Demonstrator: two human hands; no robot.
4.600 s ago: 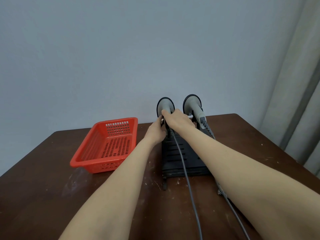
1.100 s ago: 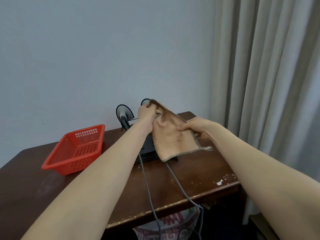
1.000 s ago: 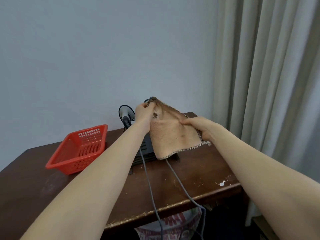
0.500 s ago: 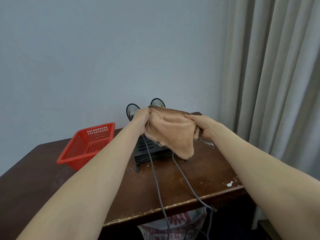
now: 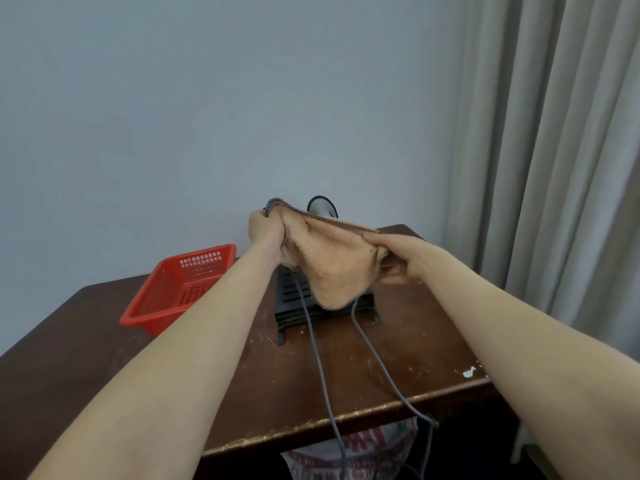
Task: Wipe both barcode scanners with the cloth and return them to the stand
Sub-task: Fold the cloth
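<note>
A tan cloth (image 5: 332,268) with a checked hem hangs stretched between both hands above the black stand (image 5: 294,299). My left hand (image 5: 265,233) grips its left corner and my right hand (image 5: 398,259) grips its right edge. Behind the cloth, the grey head of one barcode scanner (image 5: 322,206) shows in the stand. The other scanner is hidden by my left hand and the cloth. Two grey cables (image 5: 322,368) run from the stand toward me and over the table's front edge.
A red perforated plastic basket (image 5: 180,289) sits on the dark wooden table (image 5: 415,341) to the left of the stand. A grey curtain (image 5: 554,168) hangs on the right. A printed bag (image 5: 349,455) lies under the table's front edge.
The cloth has been raised and spread wider between my hands, now covering the left scanner. The view has shifted left, so the stand sits nearer the middle.
</note>
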